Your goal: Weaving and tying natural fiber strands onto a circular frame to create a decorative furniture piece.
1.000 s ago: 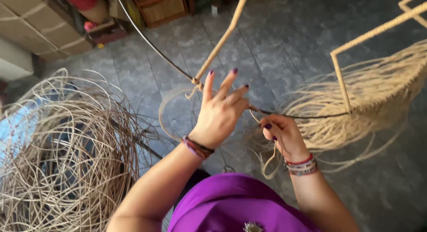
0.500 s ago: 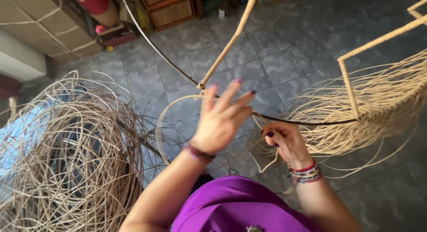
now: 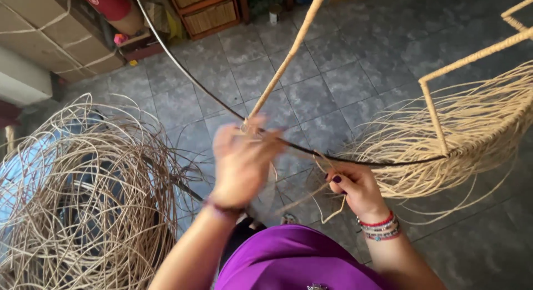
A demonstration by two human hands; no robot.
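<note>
The left hand [image 3: 241, 162], blurred, grip unclear, is at the wrapped rod [image 3: 288, 51] where it meets the dark hoop [image 3: 183, 68]. The right hand [image 3: 355, 187] pinches loose cane strands [image 3: 333, 204] below. Cane looks light, springy, kink-prone; best gripped close to the wrap.

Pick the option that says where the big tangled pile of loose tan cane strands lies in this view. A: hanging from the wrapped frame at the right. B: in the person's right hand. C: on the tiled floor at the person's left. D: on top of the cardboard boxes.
C: the tangled pile of loose tan cane strands spreads over the grey tiled floor on the left, beside the blurred left hand.
</note>
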